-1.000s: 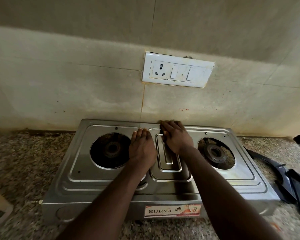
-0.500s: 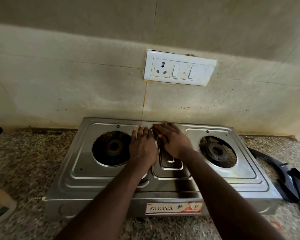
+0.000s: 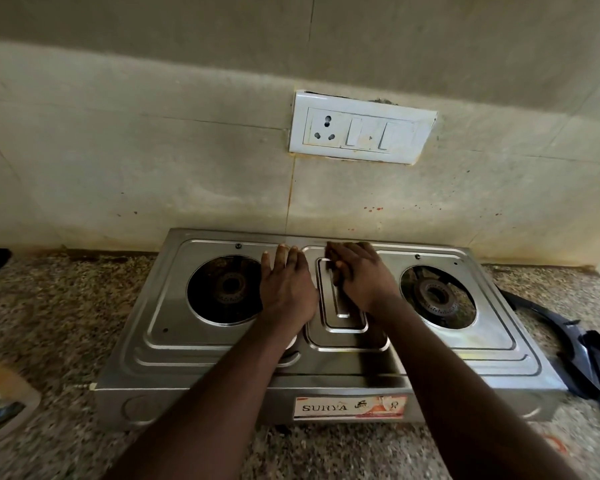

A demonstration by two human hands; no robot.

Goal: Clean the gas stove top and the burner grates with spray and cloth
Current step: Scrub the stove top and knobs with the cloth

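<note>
A steel two-burner gas stove (image 3: pixel 465 344) stands on the speckled counter against the wall, its grates off. My left hand (image 3: pixel 286 289) lies flat on the top, fingers straight, between the left burner (image 3: pixel 227 289) and the raised centre panel. My right hand (image 3: pixel 361 275) presses on that centre panel with fingers stretched toward the back left; something dark shows under its fingers, and I cannot tell what it is. The right burner (image 3: pixel 437 296) is uncovered. A dark burner grate (image 3: pixel 582 355) lies on the counter to the stove's right. No spray bottle is in view.
A white switchboard with a socket (image 3: pixel 361 133) is on the stained tiled wall above the stove. A blurred container (image 3: pixel 0 407) sits at the lower left edge. Speckled granite counter (image 3: pixel 66 306) runs left and right of the stove.
My right hand has gone from curled fingers at the back of the centre panel to stretched fingers, shifting slightly left. My left hand has stayed in place.
</note>
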